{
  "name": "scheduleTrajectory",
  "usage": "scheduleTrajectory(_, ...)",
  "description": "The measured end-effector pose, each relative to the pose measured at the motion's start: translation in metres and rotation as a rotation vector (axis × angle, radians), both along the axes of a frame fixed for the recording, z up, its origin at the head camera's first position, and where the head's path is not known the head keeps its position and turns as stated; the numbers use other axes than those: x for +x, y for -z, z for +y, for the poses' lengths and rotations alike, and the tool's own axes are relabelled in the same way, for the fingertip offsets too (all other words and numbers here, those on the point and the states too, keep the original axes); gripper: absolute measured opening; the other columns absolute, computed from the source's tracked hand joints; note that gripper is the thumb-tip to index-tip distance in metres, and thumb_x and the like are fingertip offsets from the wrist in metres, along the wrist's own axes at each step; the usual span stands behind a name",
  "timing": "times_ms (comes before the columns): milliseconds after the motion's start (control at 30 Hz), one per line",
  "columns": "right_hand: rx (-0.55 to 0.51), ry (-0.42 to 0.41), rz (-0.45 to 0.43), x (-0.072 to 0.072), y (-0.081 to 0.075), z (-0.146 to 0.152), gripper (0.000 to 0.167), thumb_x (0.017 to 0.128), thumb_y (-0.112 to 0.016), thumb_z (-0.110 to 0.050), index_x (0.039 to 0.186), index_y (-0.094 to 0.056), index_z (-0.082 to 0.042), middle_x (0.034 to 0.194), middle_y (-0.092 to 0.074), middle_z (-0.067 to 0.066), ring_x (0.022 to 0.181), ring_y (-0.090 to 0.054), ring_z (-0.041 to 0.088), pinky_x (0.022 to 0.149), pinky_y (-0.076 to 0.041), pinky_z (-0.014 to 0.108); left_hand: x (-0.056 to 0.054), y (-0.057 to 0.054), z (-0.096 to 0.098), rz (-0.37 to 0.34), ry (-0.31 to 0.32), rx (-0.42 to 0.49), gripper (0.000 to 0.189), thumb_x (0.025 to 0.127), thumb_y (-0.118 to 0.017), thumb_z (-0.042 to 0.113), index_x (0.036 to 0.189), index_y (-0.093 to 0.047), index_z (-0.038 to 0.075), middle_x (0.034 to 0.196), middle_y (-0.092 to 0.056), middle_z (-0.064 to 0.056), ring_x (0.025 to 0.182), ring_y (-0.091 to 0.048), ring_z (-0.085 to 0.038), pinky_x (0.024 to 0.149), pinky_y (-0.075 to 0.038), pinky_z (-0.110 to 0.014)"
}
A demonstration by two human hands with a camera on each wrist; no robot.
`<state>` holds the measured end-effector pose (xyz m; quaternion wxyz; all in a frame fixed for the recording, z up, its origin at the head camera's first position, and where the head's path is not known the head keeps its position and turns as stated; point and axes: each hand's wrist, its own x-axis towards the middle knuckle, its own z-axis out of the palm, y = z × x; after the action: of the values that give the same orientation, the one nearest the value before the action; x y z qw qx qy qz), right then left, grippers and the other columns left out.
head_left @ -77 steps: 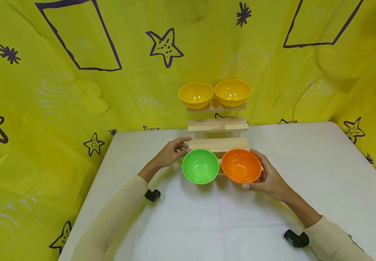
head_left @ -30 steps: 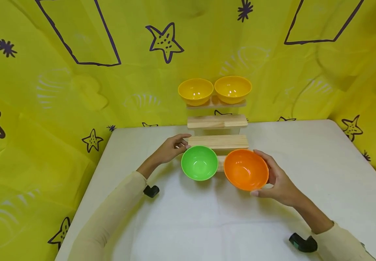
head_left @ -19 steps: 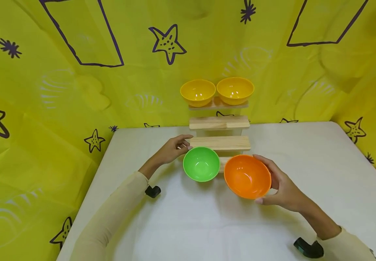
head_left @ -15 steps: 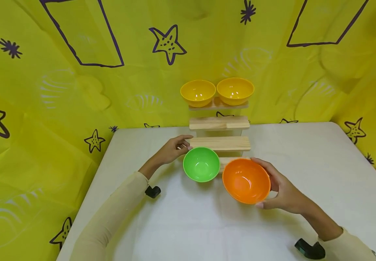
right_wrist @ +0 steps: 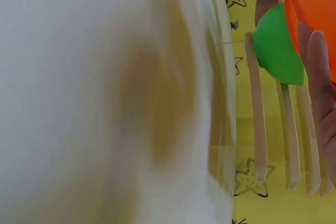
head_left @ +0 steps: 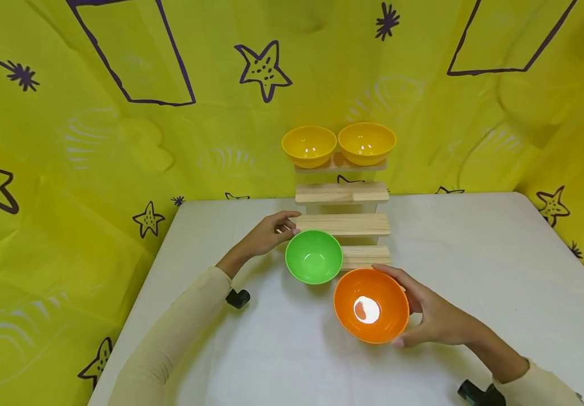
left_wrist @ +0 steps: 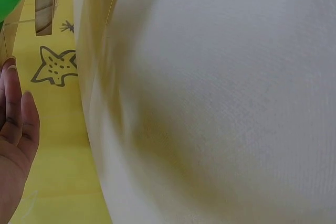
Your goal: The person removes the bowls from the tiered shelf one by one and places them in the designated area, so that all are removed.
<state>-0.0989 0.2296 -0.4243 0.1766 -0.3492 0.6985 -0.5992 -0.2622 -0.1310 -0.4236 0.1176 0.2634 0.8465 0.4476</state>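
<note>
In the head view my right hand (head_left: 436, 316) grips an orange bowl (head_left: 370, 330) by its right side, thumb at the near rim and fingers on the far side. The bowl is tilted in front of the tiered wooden stand (head_left: 343, 224). A green bowl (head_left: 314, 259) stands on the left of the lowest step, whose right part is bare. My left hand (head_left: 266, 234) holds the left end of the step above, thumb close to the green rim. The left wrist view shows its fingers (left_wrist: 13, 98) beside the stand's side. Two yellow bowls (head_left: 309, 148) sit on the top step.
The stand rests on a white-covered table (head_left: 292, 349). Behind and at the sides hangs a yellow backdrop (head_left: 211, 135) with starfish drawings. Black devices (head_left: 238, 298) are strapped near both wrists.
My right hand has lifted the orange bowl off the lowest step, moving it toward me and tilting it. The left hand, green bowl and yellow bowls stay in place.
</note>
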Motion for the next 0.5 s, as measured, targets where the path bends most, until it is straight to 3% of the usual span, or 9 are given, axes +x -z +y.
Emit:
scheduleTrajectory(300, -0.008, -0.041, -0.104, 0.007, 0.007, -0.016, 0.105, 0.072, -0.083, 0.003, 0.156, -0.023, -0.007, 0.143, -0.05, -0.001, 0.106, -0.068, 0.028, 0.085, -0.059, 0.039, -0.001, 0.0, 0.0, 0.007, -0.004, -0.009, 0.046, 0.102, -0.06, 0.017, 0.146, -0.05, 0.006, 0.114, -0.069, -0.016, 0.093, -0.065, -0.02, 0.079, -0.051, -0.029)
scheduleTrajectory(500, -0.01, -0.055, -0.137, 0.01, 0.013, -0.027, 0.101, 0.072, -0.084, 0.002, 0.154, -0.026, -0.007, 0.144, -0.047, 0.008, 0.108, -0.066, 0.029, 0.083, -0.059, 0.041, -0.001, -0.001, 0.001, -0.001, -0.01, -0.012, 0.046, 0.102, -0.06, 0.017, 0.146, -0.05, 0.007, 0.115, -0.069, -0.016, 0.094, -0.065, -0.022, 0.08, -0.051, -0.029)
